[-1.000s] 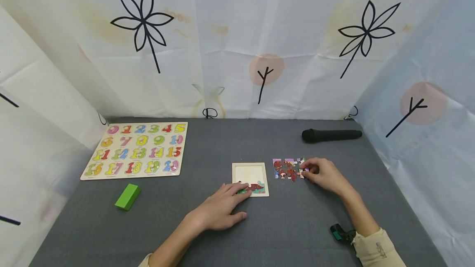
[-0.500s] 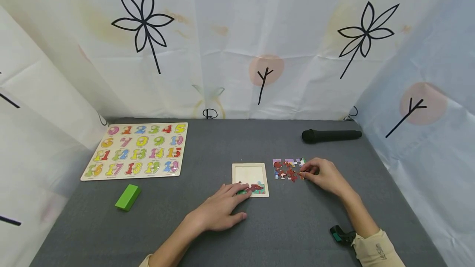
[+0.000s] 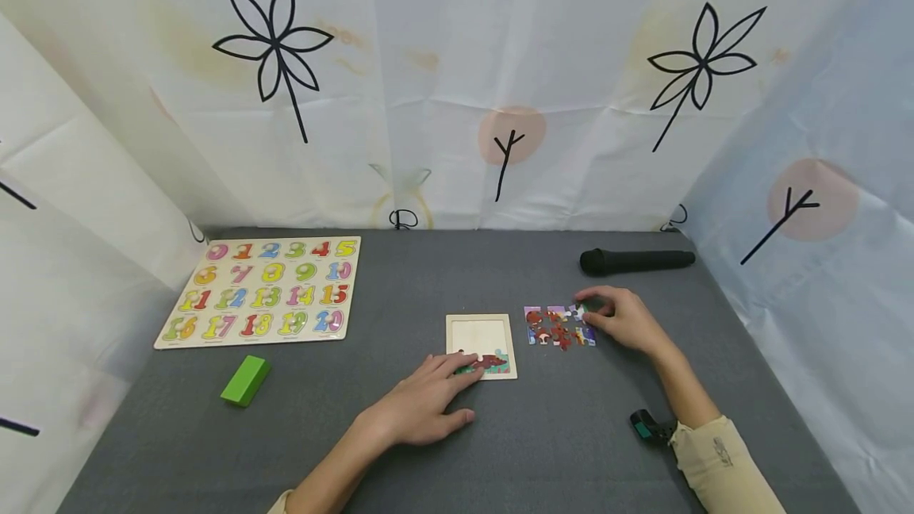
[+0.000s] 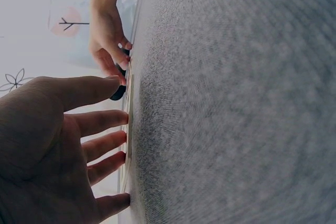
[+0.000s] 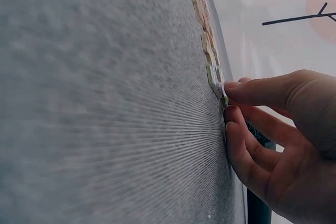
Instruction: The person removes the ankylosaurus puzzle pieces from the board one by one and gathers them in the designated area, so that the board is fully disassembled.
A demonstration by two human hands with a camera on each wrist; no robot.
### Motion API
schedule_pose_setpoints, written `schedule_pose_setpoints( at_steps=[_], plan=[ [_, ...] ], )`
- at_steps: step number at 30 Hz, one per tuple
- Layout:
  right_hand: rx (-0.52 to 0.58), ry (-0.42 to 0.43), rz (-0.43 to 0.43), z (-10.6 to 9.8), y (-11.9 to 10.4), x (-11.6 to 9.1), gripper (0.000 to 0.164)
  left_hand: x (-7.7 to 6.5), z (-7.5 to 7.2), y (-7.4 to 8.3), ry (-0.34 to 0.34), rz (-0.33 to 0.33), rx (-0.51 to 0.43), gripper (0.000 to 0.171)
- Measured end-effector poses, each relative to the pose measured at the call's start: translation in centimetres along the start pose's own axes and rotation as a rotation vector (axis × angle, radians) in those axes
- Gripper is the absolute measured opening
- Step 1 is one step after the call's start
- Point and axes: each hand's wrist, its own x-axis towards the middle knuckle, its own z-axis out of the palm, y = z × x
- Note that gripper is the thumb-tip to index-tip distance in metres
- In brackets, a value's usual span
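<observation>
My left hand (image 3: 428, 399) lies with its fingers spread, fingertips resting on the lower left part of a small wooden puzzle tray (image 3: 478, 331). Jigsaw pieces with a reddish-brown and green picture (image 3: 493, 362) fill the tray's bottom strip, partly under those fingers. To the right of the tray, a cluster of loose jigsaw pieces (image 3: 553, 331) lies together on the cloth. At its upper right corner my right hand (image 3: 628, 320) pinches a jigsaw piece (image 5: 224, 99) between thumb and fingers. That piece is mostly hidden by the fingertips.
A wooden number puzzle board (image 3: 267, 292) lies at the back left. In front of it is a green block (image 3: 246, 381). Behind the right hand lies a black microphone (image 3: 635, 262). Printed white curtains (image 3: 443, 86) border the grey tabletop (image 3: 528, 443).
My right hand has moved up from the cluster's lower right piece, which now lies uncovered, to the upper right corner piece. The left hand and tray stay in place.
</observation>
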Motion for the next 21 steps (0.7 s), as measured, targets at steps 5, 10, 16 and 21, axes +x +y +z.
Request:
schedule_pose_setpoints(
  at_steps=[5, 10, 16, 21],
  plan=[
    [0.002, -0.008, 0.017, -0.1, 0.2, 0.4, 0.027, 0.0, 0.0, -0.1, -0.003, 0.006, -0.005, 0.061],
    [-0.006, -0.011, 0.020, -0.1, 0.3, 0.4, 0.025, -0.1, -0.1, 0.0, 0.001, 0.016, -0.014, 0.061],
    [0.010, 0.006, 0.026, -0.1, 0.2, 0.3, 0.025, -0.1, -0.3, 0.1, 0.022, 0.016, -0.018, 0.061],
    [0.064, 0.003, 0.019, 0.0, -0.7, 0.1, 0.025, -0.1, -0.4, 0.1, 0.031, 0.016, -0.018, 0.058]
  ],
)
